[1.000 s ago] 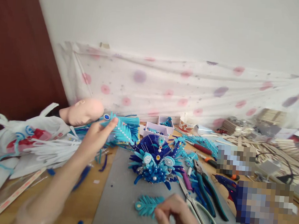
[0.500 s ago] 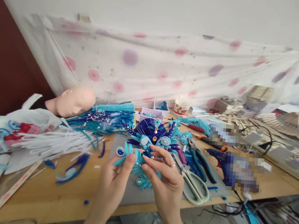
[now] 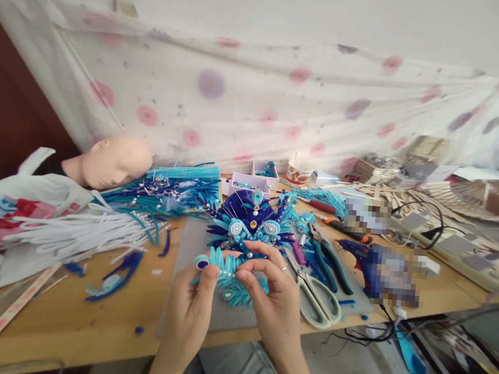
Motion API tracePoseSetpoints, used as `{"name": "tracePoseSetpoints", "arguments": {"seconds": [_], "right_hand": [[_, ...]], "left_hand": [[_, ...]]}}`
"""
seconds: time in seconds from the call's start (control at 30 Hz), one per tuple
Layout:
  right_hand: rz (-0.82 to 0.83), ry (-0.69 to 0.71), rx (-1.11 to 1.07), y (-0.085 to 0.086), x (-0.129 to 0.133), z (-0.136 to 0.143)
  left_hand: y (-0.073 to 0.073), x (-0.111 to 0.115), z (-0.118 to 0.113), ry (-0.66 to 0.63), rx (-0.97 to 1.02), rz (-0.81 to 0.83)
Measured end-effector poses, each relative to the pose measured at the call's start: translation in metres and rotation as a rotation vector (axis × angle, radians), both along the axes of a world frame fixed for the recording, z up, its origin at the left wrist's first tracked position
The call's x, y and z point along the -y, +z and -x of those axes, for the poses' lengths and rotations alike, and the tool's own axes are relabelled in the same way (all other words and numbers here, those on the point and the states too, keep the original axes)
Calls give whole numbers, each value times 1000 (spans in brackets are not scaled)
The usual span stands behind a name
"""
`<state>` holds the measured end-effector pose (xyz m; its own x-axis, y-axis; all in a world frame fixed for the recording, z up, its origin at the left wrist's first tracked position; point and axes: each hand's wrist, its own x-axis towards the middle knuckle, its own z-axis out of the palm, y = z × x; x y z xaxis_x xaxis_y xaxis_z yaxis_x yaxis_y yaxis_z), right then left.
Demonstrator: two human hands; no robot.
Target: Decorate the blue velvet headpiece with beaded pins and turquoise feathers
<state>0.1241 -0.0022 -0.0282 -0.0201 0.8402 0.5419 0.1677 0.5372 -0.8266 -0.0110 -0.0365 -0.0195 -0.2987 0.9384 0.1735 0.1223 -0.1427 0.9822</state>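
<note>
Fingers (image 3: 208, 276) of both hands are pinching teal feather ornaments (image 3: 229, 277) together, lower centre over the grey mat (image 3: 193, 246); likely aligning step, next needing steady fixing onto the blue headpiece (image 3: 251, 221).

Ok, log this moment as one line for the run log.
left hand: holds teal feather ornament | right hand: pinches same ornament | place: over grey mat | near: blue headpiece, scissors

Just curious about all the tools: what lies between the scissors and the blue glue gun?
In the head view, teal-handled pliers lie on the grey mat between the scissors and the blue glue gun.
</note>
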Motion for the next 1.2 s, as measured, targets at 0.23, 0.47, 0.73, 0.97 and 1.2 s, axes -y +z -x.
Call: {"name": "tracePoseSetpoints", "arguments": {"seconds": [0.23, 0.47, 0.73, 0.97, 1.2], "right_hand": [[11, -7, -31, 0, 1, 2], [44, 32, -54, -1, 2, 0], [90, -13, -68, -6, 5, 4], [129, 13, -18, -2, 0, 4], [116, 83, -370, 9, 1, -3]], "left_hand": [[-9, 1, -2, 129, -110, 107], [-8, 1, -2, 159, -67, 158], [-15, 2, -4, 205, -112, 138], [-7, 8, -10, 165, -270, 73], [-19, 5, -5, 205, -256, 87]]}}
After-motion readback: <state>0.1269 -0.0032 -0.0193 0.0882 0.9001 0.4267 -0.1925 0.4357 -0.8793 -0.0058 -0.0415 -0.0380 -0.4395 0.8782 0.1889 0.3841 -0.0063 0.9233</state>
